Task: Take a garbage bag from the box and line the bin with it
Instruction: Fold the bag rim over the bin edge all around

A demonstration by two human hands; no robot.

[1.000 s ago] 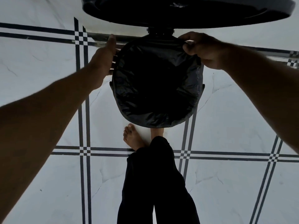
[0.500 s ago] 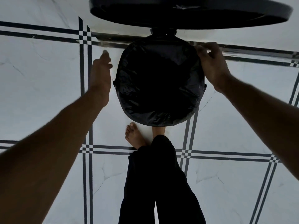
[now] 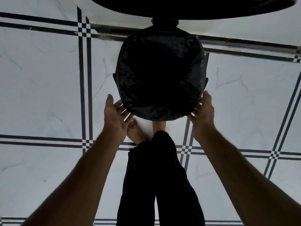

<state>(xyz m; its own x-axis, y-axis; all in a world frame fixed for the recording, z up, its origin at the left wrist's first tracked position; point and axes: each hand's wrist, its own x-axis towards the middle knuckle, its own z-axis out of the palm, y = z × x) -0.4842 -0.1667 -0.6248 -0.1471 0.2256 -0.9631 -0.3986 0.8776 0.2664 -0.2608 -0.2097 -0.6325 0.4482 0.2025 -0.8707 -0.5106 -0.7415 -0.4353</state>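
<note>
A round bin [image 3: 206,81] stands on the tiled floor, seen from above. A black garbage bag [image 3: 159,75] fills its mouth and folds over the rim all around. My left hand [image 3: 115,118] is at the near left of the rim, palm up, fingers spread and touching the bag's folded edge. My right hand [image 3: 203,115] cups the near right of the rim, thumb along the side and fingertips against the bag's edge. Neither hand visibly pinches the plastic. The bag box is not in view.
The bin's dark lid [image 3: 195,7] stands raised at the far side, on a hinge. My bare feet [image 3: 136,132] and dark trouser legs [image 3: 156,176] are just in front of the bin. White marble-look floor tiles with dark stripes surround it.
Both hands have come from the far and side parts of the rim down to its near edge. The bag lies flatter over the rim.
</note>
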